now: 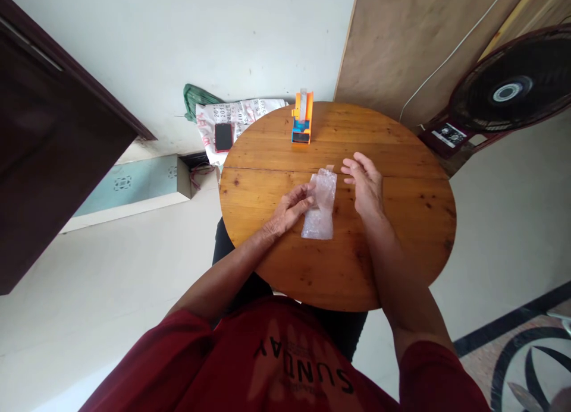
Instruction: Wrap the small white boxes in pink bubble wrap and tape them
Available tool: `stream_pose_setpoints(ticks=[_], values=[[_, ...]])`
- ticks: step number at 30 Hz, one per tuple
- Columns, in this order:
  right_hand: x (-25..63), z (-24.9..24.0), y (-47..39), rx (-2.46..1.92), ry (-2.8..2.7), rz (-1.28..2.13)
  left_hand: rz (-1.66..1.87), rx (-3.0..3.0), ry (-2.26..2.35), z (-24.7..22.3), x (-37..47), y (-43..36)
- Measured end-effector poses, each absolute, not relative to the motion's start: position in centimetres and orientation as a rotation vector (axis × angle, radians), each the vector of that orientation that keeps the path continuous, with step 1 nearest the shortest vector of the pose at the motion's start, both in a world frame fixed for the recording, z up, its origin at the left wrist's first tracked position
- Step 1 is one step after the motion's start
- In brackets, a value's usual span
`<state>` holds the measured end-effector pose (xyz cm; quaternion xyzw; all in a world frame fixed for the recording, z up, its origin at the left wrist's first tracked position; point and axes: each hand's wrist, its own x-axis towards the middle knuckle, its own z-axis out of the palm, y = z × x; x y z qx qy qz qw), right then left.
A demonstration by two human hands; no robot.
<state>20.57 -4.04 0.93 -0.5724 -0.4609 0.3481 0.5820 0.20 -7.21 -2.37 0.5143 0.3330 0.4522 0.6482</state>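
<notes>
A piece of clear bubble wrap point(319, 222), narrowed at its middle, is in front of me over the round wooden table. My left hand point(292, 207) is closed on its left edge, thumb toward me and fingertips partly hidden by the plastic. A small strip that looks like tape point(330, 167) sticks out at the far end of the wrap. To the right of the wrap, my right hand point(366, 183) is raised with its fingers apart and nothing visible in them. Farther back stands an orange and blue tape dispenser point(302, 118) with a roll of tape.
The round table point(401, 222) has its far edge close to the wall. Left of it lie a printed white sack point(254, 112), a dark phone-like object with a red edge point(223, 137) and a green bag point(198, 100). A large fan point(508, 91) stands at the right.
</notes>
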Motion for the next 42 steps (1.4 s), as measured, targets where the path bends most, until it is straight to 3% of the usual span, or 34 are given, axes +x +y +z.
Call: stream_pose_setpoints(ticks=[7, 11, 17, 33, 42], values=[[18.8, 4.2, -7.4, -1.469, -1.686, 0.742, 1.040, 1.051, 0.805, -2.8, 0.0, -6.3], [17.1, 3.2, -7.8, -1.684, -1.859, 0.402, 1.008, 1.013, 0.798, -3.0, -0.1, -6.3], [17.6, 2.3, -7.4, -1.848, -1.954, 0.300, 1.060, 1.040, 0.740, -3.4, -0.1, -6.1], [17.9, 1.9, -7.1, -1.683, -1.881, 0.394, 1.066, 1.150, 0.710, -3.0, -0.3, -6.5], [19.3, 1.2, -5.8, -1.539, -1.488, 0.760, 1.266, 0.919, 0.867, -2.6, -0.3, -5.9]])
